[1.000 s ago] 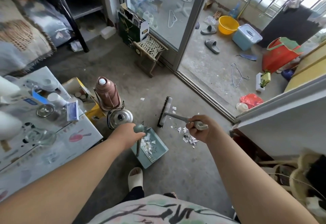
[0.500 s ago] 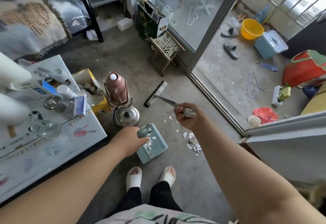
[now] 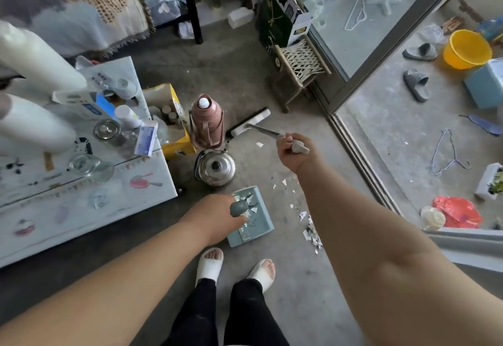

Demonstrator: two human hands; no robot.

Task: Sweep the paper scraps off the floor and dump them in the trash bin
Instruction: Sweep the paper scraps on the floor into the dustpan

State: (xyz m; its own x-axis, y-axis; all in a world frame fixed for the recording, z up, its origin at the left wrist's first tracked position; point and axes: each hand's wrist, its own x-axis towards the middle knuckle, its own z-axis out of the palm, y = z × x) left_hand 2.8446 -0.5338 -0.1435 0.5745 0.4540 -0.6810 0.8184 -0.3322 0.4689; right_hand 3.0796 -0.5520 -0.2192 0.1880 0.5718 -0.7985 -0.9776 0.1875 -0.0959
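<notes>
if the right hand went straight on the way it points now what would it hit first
Probably the pink thermos. The right hand points along the broom handle, toward the upper left of the view, and the thermos stands just past the brush head. Depth is unclear, so that is a guess.

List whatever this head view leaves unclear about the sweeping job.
- Trash bin: none recognisable in the head view.
- Paper scraps: the pile's right side is hidden behind the right forearm, head view.
- Dustpan: contents partly covered by the left hand and the handle's grip, head view.
- Broom: whether its bristles touch the floor cannot be told from above, head view.
</notes>
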